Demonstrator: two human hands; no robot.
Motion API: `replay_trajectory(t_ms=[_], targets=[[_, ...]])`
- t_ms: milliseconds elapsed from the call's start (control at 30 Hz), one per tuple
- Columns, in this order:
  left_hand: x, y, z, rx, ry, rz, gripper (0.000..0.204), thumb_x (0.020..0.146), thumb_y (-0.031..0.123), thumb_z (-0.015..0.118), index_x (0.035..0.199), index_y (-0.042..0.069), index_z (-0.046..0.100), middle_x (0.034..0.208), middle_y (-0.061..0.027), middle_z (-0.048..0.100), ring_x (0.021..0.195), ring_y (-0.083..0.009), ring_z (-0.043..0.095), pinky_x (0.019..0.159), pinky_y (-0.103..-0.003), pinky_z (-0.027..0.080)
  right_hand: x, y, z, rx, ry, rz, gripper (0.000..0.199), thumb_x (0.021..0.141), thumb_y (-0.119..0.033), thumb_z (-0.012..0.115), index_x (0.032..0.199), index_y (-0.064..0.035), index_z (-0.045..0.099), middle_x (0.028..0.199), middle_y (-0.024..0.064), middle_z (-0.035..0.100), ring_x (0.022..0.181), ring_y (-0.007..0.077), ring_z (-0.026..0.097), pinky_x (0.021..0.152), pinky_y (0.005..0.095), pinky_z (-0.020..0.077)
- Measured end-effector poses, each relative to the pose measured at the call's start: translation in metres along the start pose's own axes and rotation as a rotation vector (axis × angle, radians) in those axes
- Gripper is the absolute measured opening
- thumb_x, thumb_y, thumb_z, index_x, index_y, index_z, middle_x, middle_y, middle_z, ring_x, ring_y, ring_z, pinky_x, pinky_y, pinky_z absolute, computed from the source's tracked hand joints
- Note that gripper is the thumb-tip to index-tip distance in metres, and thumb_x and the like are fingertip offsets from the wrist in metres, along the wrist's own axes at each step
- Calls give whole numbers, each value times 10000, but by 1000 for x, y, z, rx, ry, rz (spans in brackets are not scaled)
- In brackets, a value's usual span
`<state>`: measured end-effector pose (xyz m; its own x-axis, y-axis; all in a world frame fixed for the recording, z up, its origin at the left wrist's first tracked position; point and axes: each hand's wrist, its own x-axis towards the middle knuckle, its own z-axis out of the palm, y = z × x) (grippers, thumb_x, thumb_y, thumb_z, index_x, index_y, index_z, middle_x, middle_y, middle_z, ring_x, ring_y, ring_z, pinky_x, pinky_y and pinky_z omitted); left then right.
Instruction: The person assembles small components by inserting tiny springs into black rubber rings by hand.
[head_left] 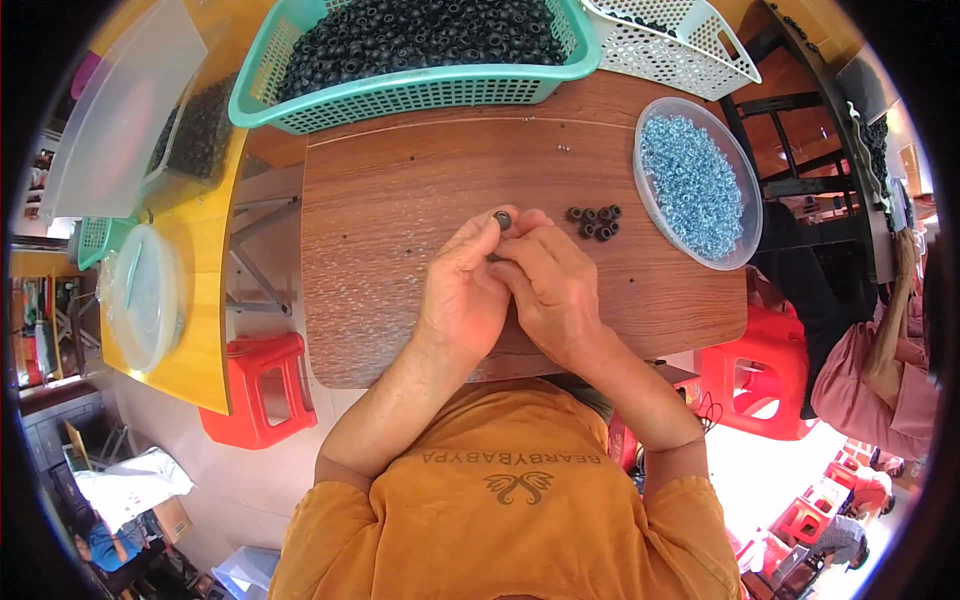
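From the head view I see my left hand [462, 295] and right hand [550, 285] pressed together over the table [380, 200], fingertips pinched on one black ring [503, 219]. Just right of that ring lies a small cluster of black rings [596, 222]; further right, a clear dish of pale blue beads [697, 184]. Beyond the ring stands a teal basket [400, 95] of black rings.

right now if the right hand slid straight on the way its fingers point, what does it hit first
The right hand points up and slightly left, toward the far table edge. Past the black ring pinched at both hands' fingertips, the wood looks bare until the teal basket of black rings. That is probably first, though depth is unclear.
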<state>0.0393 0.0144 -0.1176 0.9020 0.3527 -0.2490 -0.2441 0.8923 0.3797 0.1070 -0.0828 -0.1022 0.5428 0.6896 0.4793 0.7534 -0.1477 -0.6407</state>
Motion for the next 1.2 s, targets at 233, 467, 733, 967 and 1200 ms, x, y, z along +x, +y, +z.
replay_trajectory(t_ms=[233,467,733,967,1200], targets=[[-8,2,8,50,-57,33,242,935,170,541,1104,-3,542,1133,-152,598,1100,-238,542,990,-369,398,-4,0,-10,124,51,-26,142,751,45,661,883,-5,644,826,134,615,731,281,607,644,334,486],[-18,6,1,285,45,25,245,902,142,620,1108,11,587,984,-94,652,861,-153,597,773,-280,452,-4,-4,-39,360,70,277,158,776,59,681,916,1,638,840,28,605,731,85,537,636,214,425],[-25,-1,10,372,39,50,227,885,69,634,1094,-16,610,892,-57,643,765,-112,575,703,-231,453,-3,-1,-39,383,55,183,165,763,88,671,906,13,641,861,46,603,758,99,540,638,211,419],[-27,-3,12,380,64,28,220,884,52,629,1089,-25,610,868,-52,638,744,-114,577,693,-232,461,-7,1,-39,395,78,168,170,749,99,651,892,10,637,830,97,623,743,199,608,639,288,486],[-27,-1,9,413,80,35,209,874,40,636,1070,-31,619,849,-80,659,704,-125,596,639,-240,472,-5,6,-41,401,-12,150,150,765,120,636,884,28,640,883,77,605,789,138,577,671,245,461]])
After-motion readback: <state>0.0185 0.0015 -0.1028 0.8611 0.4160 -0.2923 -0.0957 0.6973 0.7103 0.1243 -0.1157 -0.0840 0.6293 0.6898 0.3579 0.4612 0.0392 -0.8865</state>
